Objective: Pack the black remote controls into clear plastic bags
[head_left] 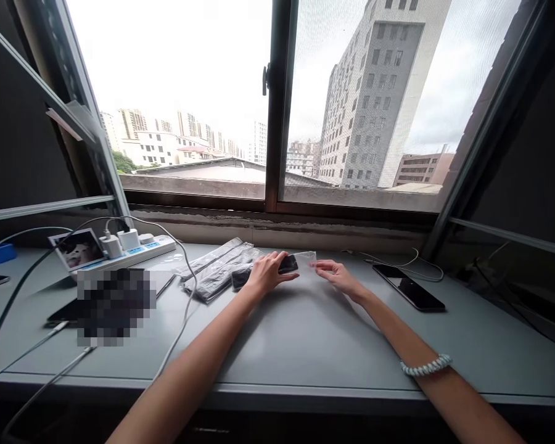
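My left hand (267,273) grips a small black object (288,264) at the far middle of the grey desk (305,333). My right hand (333,274) pinches the edge of a clear plastic bag (306,257) that lies around that object's right end. Just left of my left hand lies another dark item (239,279) on a pile of grey plastic bags (217,266). A pale bead bracelet (426,365) sits on my right wrist.
A black phone (407,287) lies screen up at the right, with thin cables (416,259) behind it. A white power strip (129,250) with chargers and white cords stands at the left, beside a small photo card (77,248). The window sill runs behind.
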`<state>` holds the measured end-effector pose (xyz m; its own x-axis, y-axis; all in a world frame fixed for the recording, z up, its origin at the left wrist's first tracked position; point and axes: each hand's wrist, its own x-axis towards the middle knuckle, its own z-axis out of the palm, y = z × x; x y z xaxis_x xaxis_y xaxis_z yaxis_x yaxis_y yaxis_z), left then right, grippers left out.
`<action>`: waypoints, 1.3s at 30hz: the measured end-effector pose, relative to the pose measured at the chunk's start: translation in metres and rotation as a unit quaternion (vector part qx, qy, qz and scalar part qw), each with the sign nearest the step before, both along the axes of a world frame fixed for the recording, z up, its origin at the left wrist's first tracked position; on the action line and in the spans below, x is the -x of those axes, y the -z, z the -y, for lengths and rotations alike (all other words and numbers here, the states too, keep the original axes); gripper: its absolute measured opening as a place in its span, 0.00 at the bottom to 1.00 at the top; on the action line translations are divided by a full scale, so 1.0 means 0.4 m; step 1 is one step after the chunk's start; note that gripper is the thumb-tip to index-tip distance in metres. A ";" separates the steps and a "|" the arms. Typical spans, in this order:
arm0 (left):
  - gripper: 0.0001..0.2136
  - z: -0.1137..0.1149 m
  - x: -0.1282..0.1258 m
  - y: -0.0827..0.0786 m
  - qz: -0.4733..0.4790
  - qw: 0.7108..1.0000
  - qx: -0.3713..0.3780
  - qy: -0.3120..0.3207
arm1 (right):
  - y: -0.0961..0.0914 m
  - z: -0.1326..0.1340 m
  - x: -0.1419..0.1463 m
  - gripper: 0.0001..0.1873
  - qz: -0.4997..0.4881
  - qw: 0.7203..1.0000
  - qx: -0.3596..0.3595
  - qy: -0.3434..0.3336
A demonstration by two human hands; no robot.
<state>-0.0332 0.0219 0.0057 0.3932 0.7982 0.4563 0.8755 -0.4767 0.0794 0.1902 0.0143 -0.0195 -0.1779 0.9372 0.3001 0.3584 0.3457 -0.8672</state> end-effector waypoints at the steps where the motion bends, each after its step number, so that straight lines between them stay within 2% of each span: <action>1: 0.24 0.008 -0.008 0.001 -0.004 1.000 0.006 0.006 | 0.003 -0.002 -0.001 0.17 0.007 1.000 -0.007 0.004; 6: 0.19 0.052 -0.065 0.019 -0.030 0.998 0.039 0.033 | 0.014 -0.013 -0.013 0.17 0.008 0.999 -0.001 -0.032; 10: 0.23 0.072 -0.095 0.029 -0.010 0.997 0.059 0.038 | 0.009 -0.012 -0.019 0.22 -0.029 0.998 0.033 -0.044; 15: 0.24 0.067 -0.089 0.017 0.004 0.997 0.047 0.063 | 0.006 -0.019 -0.021 0.21 0.015 0.998 0.051 0.039; 17: 0.22 0.062 -0.078 0.010 0.000 0.997 0.030 0.075 | 0.006 -0.020 -0.021 0.23 0.022 0.997 0.052 0.047; 21: 0.19 0.058 -0.064 0.002 0.003 0.997 0.010 0.073 | -0.007 -0.001 -0.015 0.23 0.033 0.998 0.053 0.008; 25: 0.22 0.060 -0.069 0.007 -0.002 0.997 0.034 0.069 | -0.019 0.017 -0.011 0.24 0.052 0.995 0.066 -0.045; 28: 0.23 0.056 -0.072 0.008 -0.019 0.997 0.027 0.071 | -0.021 0.016 -0.008 0.24 0.038 0.995 0.073 -0.058; 33: 0.18 0.040 -0.059 -0.005 -0.047 0.997 -0.016 0.050 | -0.028 0.002 -0.012 0.20 -0.006 0.998 0.054 -0.019; 36: 0.18 0.026 -0.039 -0.013 -0.050 0.998 -0.028 0.033 | -0.031 -0.010 -0.028 0.18 -0.040 0.997 0.052 0.041; 39: 0.17 0.007 -0.010 -0.017 -0.045 0.998 -0.033 0.002 | -0.024 -0.027 -0.053 0.16 -0.132 0.983 0.076 0.106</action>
<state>-0.0293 0.0192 0.0126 0.4381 0.7660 0.4704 0.8758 -0.4817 -0.0313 0.2115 0.0250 -0.0100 0.0915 0.9823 0.1637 0.1645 0.1472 -0.9753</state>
